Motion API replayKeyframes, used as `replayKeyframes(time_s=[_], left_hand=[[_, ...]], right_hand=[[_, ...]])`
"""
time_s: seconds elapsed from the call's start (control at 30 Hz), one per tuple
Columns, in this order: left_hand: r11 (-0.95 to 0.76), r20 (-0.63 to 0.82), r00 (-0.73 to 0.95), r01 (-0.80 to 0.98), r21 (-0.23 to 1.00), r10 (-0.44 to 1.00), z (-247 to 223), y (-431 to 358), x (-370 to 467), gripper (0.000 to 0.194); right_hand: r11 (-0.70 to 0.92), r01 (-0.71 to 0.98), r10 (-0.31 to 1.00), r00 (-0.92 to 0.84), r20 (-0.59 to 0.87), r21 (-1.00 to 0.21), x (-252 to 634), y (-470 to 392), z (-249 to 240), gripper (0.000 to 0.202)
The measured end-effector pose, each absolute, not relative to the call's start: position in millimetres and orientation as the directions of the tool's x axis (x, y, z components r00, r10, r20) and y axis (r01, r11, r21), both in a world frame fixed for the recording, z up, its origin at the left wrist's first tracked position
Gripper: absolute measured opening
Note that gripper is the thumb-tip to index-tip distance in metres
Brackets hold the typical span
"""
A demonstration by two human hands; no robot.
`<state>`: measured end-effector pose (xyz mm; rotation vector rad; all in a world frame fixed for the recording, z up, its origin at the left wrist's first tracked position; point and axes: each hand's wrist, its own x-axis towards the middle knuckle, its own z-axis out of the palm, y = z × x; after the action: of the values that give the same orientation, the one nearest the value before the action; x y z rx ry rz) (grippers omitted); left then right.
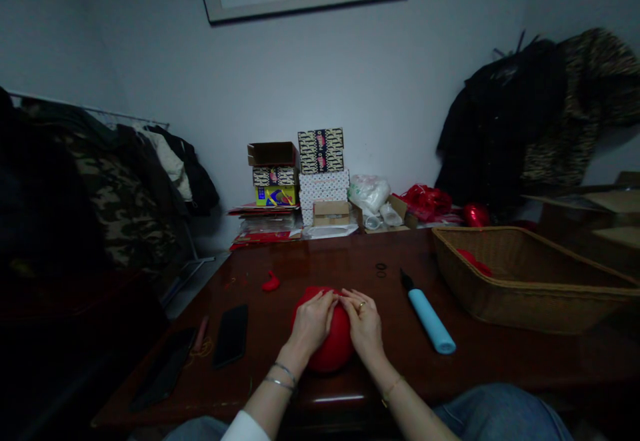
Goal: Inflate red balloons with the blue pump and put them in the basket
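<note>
A round, inflated red balloon (333, 348) rests at the table's near edge, between my two hands. My left hand (314, 318) is closed at its top left, fingertips pinching the red rubber near the upper end. From the other side my right hand (363, 321), with a ring on one finger, pinches the same upper end, and the fingertips of both hands almost meet. What exactly lies between the fingertips is too small to make out. To the right is a light-blue hand pump (433, 321) with a black nozzle. A small limp red balloon (271, 283) lies beyond my left hand.
A wicker basket (540, 284) with red pieces in it stands on the right. Two dark rings (381, 270) lie mid-table. At left are a black phone (231, 336) and a dark flat object (165, 368). Stacked boxes (324, 191) and plastic bags (370, 193) line the back.
</note>
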<state>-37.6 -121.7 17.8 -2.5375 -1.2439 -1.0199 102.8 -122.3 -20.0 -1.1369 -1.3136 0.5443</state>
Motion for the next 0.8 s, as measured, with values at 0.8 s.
replayKeyframes(time_s=[0.8], left_hand=[[-0.62,0.628,0.377,0.753,0.22,0.681,17,-121,-39,0.02]], right_hand=[[0.508,0.333,0.811,0.124,0.571,-0.794,118,-122,-13,0.031]])
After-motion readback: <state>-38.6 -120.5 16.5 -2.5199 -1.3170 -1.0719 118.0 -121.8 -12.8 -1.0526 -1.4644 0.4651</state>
